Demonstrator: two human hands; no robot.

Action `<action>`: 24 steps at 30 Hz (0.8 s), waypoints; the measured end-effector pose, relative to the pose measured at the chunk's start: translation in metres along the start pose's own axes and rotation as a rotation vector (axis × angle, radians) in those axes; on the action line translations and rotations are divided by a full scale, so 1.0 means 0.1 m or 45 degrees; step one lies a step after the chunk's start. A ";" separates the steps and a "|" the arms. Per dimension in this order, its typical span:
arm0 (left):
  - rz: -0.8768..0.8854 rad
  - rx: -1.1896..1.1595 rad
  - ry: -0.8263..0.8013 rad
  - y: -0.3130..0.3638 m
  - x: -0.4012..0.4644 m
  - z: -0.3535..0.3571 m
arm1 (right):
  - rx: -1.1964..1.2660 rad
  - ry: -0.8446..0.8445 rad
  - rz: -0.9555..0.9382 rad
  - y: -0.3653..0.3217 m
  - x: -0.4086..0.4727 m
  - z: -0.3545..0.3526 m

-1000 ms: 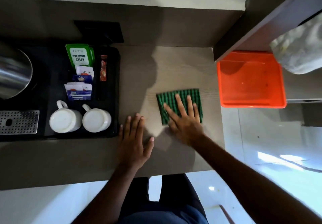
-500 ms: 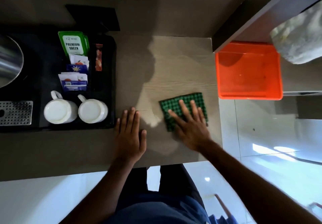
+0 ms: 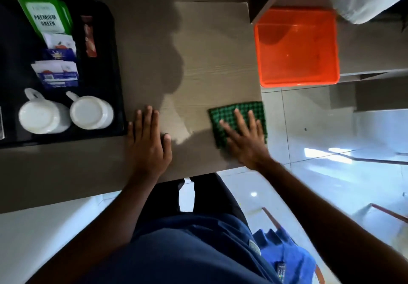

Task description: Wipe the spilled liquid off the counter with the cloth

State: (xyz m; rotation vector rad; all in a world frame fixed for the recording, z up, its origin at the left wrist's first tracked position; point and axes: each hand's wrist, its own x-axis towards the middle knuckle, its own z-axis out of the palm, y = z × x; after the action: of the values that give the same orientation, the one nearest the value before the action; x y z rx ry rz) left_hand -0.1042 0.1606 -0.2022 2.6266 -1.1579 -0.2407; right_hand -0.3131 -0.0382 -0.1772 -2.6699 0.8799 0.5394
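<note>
On the black tray (image 3: pixel 114 67) at the left, a green sachet pack (image 3: pixel 45 15) reads "PREMIUM GREEN" in white letters. Below it lie more packets: a white one with a red mark, a blue one (image 3: pixel 59 53) with a yellow emblem, and white-and-blue ones (image 3: pixel 56 73) whose print is too blurred to read. A slim red stick sachet (image 3: pixel 89 37) lies just beside them. Two white mugs (image 3: pixel 66 113) stand side by side at the tray's near edge, handles pointing away.

The left hand (image 3: pixel 148 144) lies flat, palm down, on the light wood-grain counter (image 3: pixel 209 51), just beside the tray's near right corner, fingers together and extended, thumb out to the right; it grips nothing.

The right hand (image 3: pixel 245 140) presses palm down on the green checked cloth (image 3: pixel 227 113), fingers spread wide across it rather than curled around it, forearm coming in from the lower right. The cloth sits folded and flat at the counter's right edge, near the front corner, its right side reaching the edge. No liquid can be made out on the surface.

An orange plastic tub (image 3: pixel 295 82) sits beyond the counter's right edge, apart from the cloth.
</note>
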 end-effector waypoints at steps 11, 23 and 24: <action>0.029 -0.003 -0.006 -0.06 0.01 0.04 | -0.040 0.102 -0.172 -0.93 0.11 0.19; -0.016 -0.070 -0.047 -0.01 0.01 -0.02 | 0.174 0.125 0.241 -0.24 1.73 -0.73; -0.007 -0.070 -0.030 -0.01 0.01 -0.01 | 0.171 0.120 0.231 -0.41 1.95 -0.81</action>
State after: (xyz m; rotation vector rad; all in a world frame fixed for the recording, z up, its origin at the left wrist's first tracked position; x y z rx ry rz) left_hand -0.1027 0.1610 -0.2015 2.5860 -1.1356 -0.3008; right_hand -0.1218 -0.1353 -0.1828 -2.5265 1.1509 0.3803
